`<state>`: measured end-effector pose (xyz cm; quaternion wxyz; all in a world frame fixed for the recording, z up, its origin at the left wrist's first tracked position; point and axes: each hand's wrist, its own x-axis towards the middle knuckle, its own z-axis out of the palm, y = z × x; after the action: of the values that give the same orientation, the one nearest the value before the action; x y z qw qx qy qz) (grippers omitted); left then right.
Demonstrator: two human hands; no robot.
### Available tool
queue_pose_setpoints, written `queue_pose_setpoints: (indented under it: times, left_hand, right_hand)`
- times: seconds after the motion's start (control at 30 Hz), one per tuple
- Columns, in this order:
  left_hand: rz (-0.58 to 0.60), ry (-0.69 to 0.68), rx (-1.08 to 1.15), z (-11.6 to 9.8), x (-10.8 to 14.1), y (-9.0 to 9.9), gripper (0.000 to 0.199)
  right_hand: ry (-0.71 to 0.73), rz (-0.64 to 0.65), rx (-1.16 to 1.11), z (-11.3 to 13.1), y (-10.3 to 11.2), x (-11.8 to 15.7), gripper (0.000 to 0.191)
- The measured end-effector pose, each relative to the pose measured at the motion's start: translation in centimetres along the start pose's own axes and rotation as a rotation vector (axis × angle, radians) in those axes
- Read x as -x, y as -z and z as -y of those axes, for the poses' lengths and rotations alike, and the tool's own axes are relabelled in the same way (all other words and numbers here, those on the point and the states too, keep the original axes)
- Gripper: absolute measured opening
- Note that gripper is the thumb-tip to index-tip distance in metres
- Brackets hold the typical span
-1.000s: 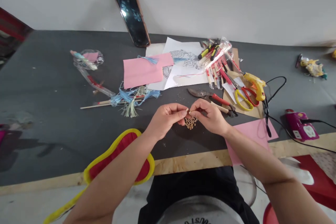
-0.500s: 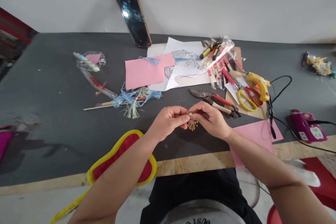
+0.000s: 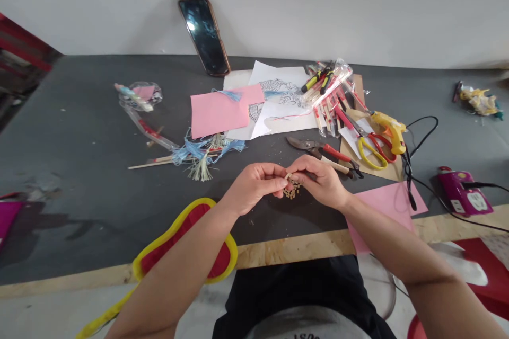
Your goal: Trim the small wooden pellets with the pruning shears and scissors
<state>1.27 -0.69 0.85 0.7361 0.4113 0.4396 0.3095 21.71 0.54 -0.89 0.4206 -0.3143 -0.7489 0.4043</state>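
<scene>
My left hand (image 3: 260, 184) and my right hand (image 3: 319, 179) meet fingertip to fingertip over the dark table. Both are closed in a pinch on one small pale wooden piece (image 3: 288, 175), partly covered by the fingers. Right below it lies a little heap of short cut wooden pieces (image 3: 292, 191), half hidden by my hands. Behind my right hand lie pruning shears (image 3: 308, 144) with red and pale handles.
Tassels (image 3: 199, 154), pink paper (image 3: 218, 114) and printed sheets lie farther back. Scissors (image 3: 371, 151), a yellow glue gun (image 3: 392, 130) and its cord are on the right. A red, yellow-edged shape (image 3: 178, 238) lies under my left forearm. A phone (image 3: 204, 34) leans on the wall.
The small wooden piece has turned between my fingertips and shows more of its length. My hands stay in nearly the same place; the view has shifted slightly.
</scene>
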Motion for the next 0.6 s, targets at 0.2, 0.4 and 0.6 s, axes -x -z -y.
queue_pose_setpoints:
  times: [0.2,0.4,0.6]
  left_hand:
    - [0.001,-0.023,0.015,-0.08,0.09,-0.14,0.016]
    - [0.002,-0.028,0.014,-0.18,0.14,-0.21,0.018]
    - [0.007,-0.04,-0.007,0.24,-0.05,-0.08,0.02]
  right_hand:
    - [-0.045,-0.007,-0.018,-0.13,-0.06,0.18,0.009]
    - [-0.039,-0.012,-0.038,-0.2,-0.05,0.22,0.008]
    - [-0.053,-0.008,-0.021,0.05,-0.1,0.27,0.01]
